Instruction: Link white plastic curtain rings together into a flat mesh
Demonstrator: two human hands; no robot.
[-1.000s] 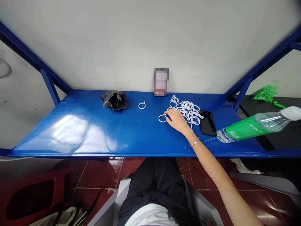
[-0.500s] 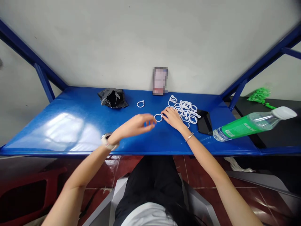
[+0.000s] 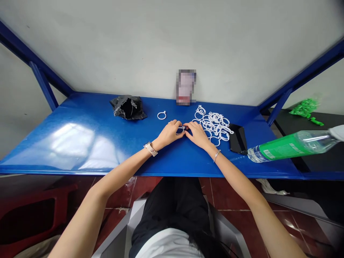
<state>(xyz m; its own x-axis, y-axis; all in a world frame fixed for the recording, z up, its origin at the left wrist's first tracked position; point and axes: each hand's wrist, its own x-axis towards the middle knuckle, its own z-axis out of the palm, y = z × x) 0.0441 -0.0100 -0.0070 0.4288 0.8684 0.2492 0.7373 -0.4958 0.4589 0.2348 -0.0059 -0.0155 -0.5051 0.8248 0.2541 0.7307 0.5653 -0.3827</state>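
Observation:
Both hands meet over one white curtain ring (image 3: 180, 130) at the middle of the blue table. My left hand (image 3: 169, 134) has its fingers closed on the ring's left side. With thumb and fingertips my right hand (image 3: 196, 134) pinches the same ring at its small eyelet, on the right. Fingers partly cover the ring. Just beyond my right hand lies a heap of white curtain rings (image 3: 215, 123), tangled over one another. A single curtain ring (image 3: 161, 115) rests apart, farther back and to the left.
A torn black plastic bag (image 3: 129, 107) lies back left on the blue table (image 3: 120, 136). Right of the heap are a black phone (image 3: 238, 139) and a green-labelled bottle (image 3: 285, 147). A blurred upright object (image 3: 186, 87) leans on the wall. Blue frame bars (image 3: 279, 107) flank the table.
My left hand has moved right and down from above the table and closed on the curtain ring beside my right hand. My right hand still holds the ring's eyelet side.

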